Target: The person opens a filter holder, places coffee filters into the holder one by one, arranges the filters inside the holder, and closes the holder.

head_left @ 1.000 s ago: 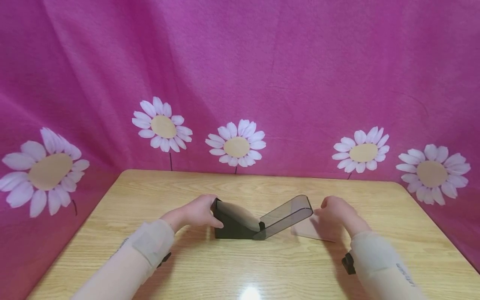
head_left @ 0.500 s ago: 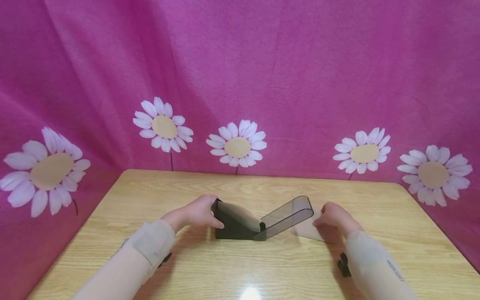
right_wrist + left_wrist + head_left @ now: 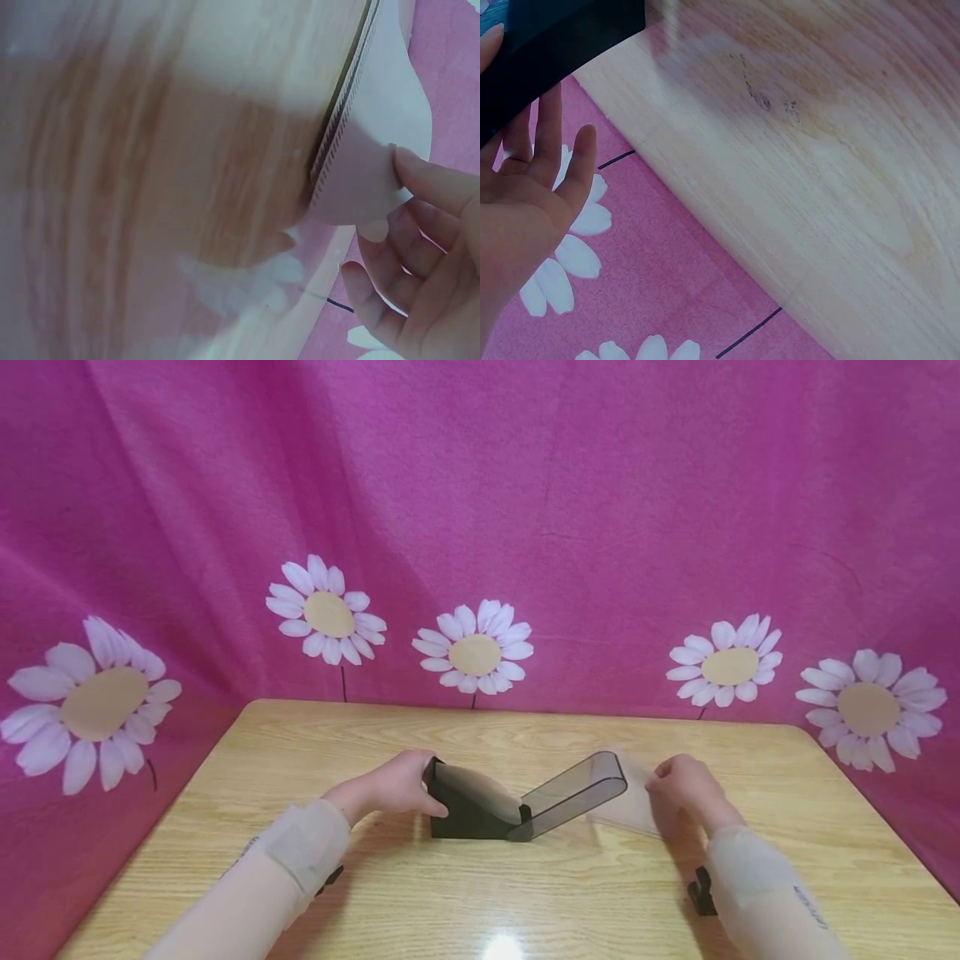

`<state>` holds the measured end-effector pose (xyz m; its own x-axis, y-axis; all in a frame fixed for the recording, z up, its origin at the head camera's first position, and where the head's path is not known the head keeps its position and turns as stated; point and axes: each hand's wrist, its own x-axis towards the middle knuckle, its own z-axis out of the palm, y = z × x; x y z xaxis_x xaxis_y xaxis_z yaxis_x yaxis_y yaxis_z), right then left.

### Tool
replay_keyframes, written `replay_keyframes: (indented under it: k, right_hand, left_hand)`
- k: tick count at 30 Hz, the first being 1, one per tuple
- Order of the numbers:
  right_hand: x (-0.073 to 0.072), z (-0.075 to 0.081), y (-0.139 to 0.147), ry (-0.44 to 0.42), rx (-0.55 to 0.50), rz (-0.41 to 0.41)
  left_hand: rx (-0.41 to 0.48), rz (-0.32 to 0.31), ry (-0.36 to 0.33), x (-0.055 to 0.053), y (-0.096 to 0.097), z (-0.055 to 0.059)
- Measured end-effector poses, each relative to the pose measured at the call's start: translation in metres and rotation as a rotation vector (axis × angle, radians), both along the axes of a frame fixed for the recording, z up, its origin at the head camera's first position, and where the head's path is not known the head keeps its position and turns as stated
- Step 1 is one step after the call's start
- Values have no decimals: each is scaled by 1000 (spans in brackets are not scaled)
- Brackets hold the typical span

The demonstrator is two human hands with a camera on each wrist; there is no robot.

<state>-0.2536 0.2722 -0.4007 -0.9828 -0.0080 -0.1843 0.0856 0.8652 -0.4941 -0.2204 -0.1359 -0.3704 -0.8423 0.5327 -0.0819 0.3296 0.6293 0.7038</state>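
Note:
A black box-shaped coffee filter holder (image 3: 472,817) stands mid-table in the head view, its smoky see-through lid (image 3: 576,789) swung open to the right. Pale paper coffee filters (image 3: 480,787) show in its top. My left hand (image 3: 401,785) grips the holder's left end, thumb on the near side; in the left wrist view its fingers lie along the dark box (image 3: 562,45). To the right of the lid, my right hand (image 3: 686,789) pinches a paper coffee filter (image 3: 626,810) by its edge. The right wrist view shows this filter's crimped seams (image 3: 334,150) close up.
The wooden table (image 3: 375,893) has rounded far corners. Behind and beside it hangs a magenta cloth (image 3: 600,527) with large white daisies. A dark clip-like piece (image 3: 701,893) shows under the right wrist.
My right hand has dipped, then moved up and right, and the filter's right part has risen and shifted slightly right with it. The left hand and holder have barely moved.

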Motion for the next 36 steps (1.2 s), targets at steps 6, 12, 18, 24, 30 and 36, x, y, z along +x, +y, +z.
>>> replay_keyframes:
  k: [6, 12, 18, 24, 30, 36]
  right_hand:
    - [2, 5, 8, 7, -10, -6]
    - [4, 9, 18, 1, 12, -2]
    - [0, 22, 32, 58, -53, 78]
    - [1, 45, 43, 80, -133, 105]
    - [6, 62, 46, 117, -189, 95]
    - [11, 78, 41, 210, -171, 31]
  left_hand:
    - [-14, 1, 9, -1, -1, -1]
    - [-12, -1, 7, -1, -1, -1]
    - [-4, -2, -9, 0, 0, 0]
    - [-5, 6, -26, -1, -1, 1]
    - [-23, 4, -9, -2, -1, 1]
    - [-24, 7, -10, -3, 1, 1]
